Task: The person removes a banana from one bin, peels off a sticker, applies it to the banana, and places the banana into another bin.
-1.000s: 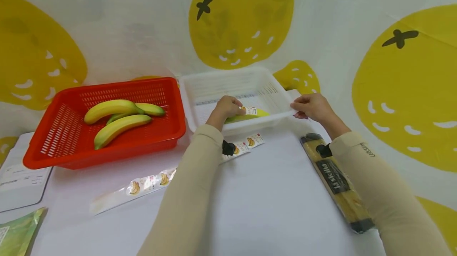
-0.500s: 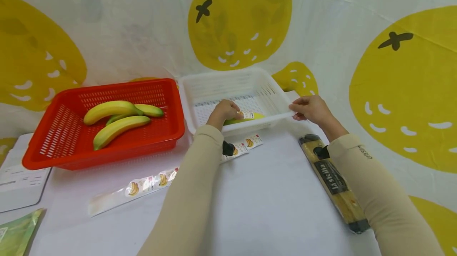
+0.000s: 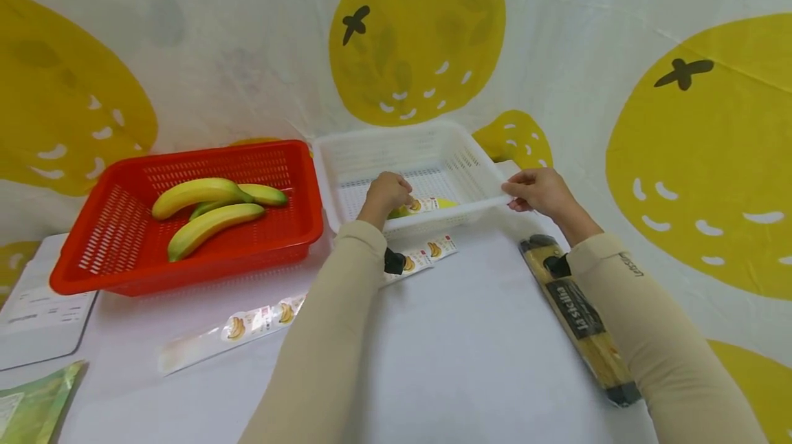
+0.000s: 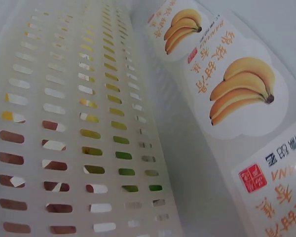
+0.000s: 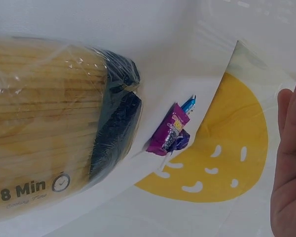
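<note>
My left hand (image 3: 388,195) reaches into the white basket (image 3: 433,214). Its fingers hold a yellow banana (image 3: 447,203) that has a white banana-picture label (image 3: 423,205) on it. Through the slots in the left wrist view, parts of the fingers and the banana (image 4: 121,125) show; most of the grip is hidden by the basket wall. At the basket's front right corner, my right hand (image 3: 537,191) pinches the rim between thumb and fingers. Only an edge of that hand (image 5: 292,163) enters the right wrist view.
Left of the white basket stands a red basket (image 3: 185,272) with several bananas (image 3: 213,227). Label strips (image 3: 441,247) lie in front. A spaghetti packet (image 3: 578,320) lies under the right forearm, near candy wrappers (image 5: 168,129). A tablet-like board (image 3: 46,313) and green pouch (image 3: 37,396) are left.
My left hand has lowered slightly, and the labelled banana sits lower in the white basket. The right hand stays at the rim. The head view has shifted a little.
</note>
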Tool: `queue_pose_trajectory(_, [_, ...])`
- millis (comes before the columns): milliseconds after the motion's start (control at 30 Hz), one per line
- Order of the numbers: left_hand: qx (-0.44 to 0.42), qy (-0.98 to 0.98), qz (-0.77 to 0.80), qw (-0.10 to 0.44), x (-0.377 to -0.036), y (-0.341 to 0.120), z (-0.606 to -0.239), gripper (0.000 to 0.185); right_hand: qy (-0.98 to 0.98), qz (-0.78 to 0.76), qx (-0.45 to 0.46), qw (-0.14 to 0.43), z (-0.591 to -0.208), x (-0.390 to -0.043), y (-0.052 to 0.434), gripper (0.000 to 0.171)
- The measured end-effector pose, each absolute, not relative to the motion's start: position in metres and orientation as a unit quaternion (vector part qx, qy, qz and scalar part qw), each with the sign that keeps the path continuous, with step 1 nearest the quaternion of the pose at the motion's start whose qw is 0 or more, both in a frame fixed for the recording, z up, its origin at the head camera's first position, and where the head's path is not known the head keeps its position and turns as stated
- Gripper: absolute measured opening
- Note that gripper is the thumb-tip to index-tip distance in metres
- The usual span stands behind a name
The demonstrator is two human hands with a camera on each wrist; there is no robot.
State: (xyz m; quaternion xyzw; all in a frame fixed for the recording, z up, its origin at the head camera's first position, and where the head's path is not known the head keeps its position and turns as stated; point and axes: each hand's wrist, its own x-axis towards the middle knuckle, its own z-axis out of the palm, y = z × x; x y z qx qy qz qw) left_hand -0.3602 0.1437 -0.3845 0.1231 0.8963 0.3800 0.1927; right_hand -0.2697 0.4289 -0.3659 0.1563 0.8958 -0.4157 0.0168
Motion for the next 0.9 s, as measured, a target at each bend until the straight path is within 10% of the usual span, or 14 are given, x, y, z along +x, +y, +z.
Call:
queue_pose_trajectory(467, [0.15,0.898,0.414,-0.03,-0.367,0.095,-0.319,0.028,0.906,-0.404,0.13,0.019,-0.371,-0.291,0.446,0.053])
queue_pose_trajectory(900, [-0.054,0.812,0.577,-0.071,-0.339,-0.144,-0.287,0.049,0.91,-0.395,0.121,0.026,-0.366,-0.308,0.478,0.059])
